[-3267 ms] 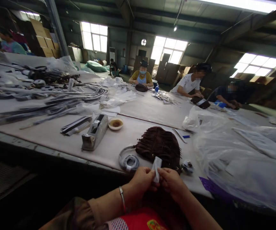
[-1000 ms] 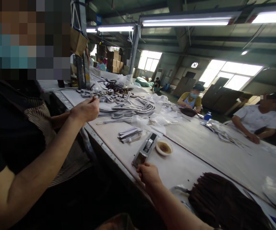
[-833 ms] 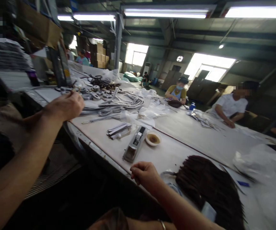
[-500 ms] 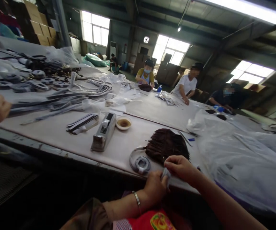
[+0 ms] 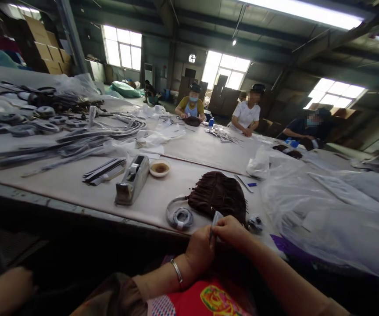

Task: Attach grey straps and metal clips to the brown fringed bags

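Just off the table's near edge, my left hand (image 5: 200, 251) is closed around a thin greyish strip (image 5: 216, 218). My right hand (image 5: 231, 231) pinches the same strip from the other side, its fingers touching my left. What the strip is made of is hard to tell. Right behind my hands lies a dark brown fringed bag (image 5: 218, 195) on the table. A coiled strap in grey wrapping (image 5: 182, 217) rests to its left, one end running up to the bag. A second small wrapped bundle (image 5: 254, 223) sits beside the bag's right side.
A tape dispenser (image 5: 132, 181) and a shallow bowl (image 5: 159, 168) stand left of the bag, near dark strips (image 5: 104, 171). Wrapped straps (image 5: 87, 136) cover the left; plastic sheeting (image 5: 321, 206) spreads right. Another person's blurred hand (image 5: 7, 289) is at lower left. Several people work across the table.
The view has shifted, so the table's things sit further left. The strip's end now sticks up above my joined hands. The other person's hand on the left has dropped below the table edge.
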A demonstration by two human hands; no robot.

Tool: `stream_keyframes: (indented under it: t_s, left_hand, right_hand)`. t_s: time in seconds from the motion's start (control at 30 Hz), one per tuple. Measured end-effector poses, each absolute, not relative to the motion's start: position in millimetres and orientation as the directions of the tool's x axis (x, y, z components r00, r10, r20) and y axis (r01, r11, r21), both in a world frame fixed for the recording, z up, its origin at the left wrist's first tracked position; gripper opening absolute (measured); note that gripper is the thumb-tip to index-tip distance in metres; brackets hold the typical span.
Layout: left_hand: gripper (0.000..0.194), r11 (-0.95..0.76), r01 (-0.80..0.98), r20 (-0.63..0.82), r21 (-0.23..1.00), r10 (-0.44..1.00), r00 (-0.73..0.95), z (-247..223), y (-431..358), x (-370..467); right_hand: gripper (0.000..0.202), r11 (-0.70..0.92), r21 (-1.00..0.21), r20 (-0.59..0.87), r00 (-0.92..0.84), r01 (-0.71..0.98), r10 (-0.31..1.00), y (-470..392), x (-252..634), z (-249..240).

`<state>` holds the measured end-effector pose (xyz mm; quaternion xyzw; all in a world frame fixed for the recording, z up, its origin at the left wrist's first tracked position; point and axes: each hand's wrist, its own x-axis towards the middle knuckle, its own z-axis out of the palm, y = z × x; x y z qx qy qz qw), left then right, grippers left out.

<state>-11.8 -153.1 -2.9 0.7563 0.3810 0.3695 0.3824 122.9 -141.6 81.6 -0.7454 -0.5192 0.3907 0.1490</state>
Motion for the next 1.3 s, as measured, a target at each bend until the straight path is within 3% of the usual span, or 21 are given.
stream_keyframes:
  t_s: [0.17,0.27,0.43,0.8,0.93,1.03,1.3]
  left_hand:
    - [0.057,-0.405,0.277,0.255,0.872,0.856,0.449,-7.3,-155.8,-14.1]
    - [0.05,-0.375,0.178,0.246,0.91,0.833,0.495,-1.3,-157.1,-14.4]
    - [0.04,-0.26,0.155,0.176,0.953,0.894,0.412,-1.4,-157.2,-10.3]
    - [0.046,-0.366,0.157,0.281,0.917,0.873,0.398,-1.3,-153.9,-9.6]
    - [0.048,-0.343,0.235,0.249,0.91,0.902,0.352,-0.2,-150.2,-9.1]
    - [0.047,-0.318,0.236,0.229,0.918,0.912,0.34,4.3,-150.2,-8.0]
    - [0.031,-0.275,0.216,0.184,0.937,0.913,0.365,26.9,-155.0,-8.4]
  right_hand:
    - [0.023,-0.448,-0.639,-0.441,0.179,0.625,0.879,-142.0,125.4,79.6]
    - [0.026,-0.484,-0.639,-0.453,0.216,0.598,0.865,-144.4,126.2,79.3]
    - [0.027,-0.505,-0.625,-0.427,0.28,0.595,0.86,-145.1,128.9,71.1]
    - [0.047,-0.361,-0.623,-0.237,0.273,0.694,0.933,-145.2,129.1,67.2]
    - [0.028,-0.445,-0.763,-0.391,0.213,0.468,0.895,-154.6,132.4,72.1]
    - [0.021,-0.494,-0.778,-0.461,0.182,0.387,0.869,-160.0,134.3,76.8]
    - [0.034,-0.518,-0.776,-0.447,0.264,0.361,0.854,-160.4,139.3,64.0]
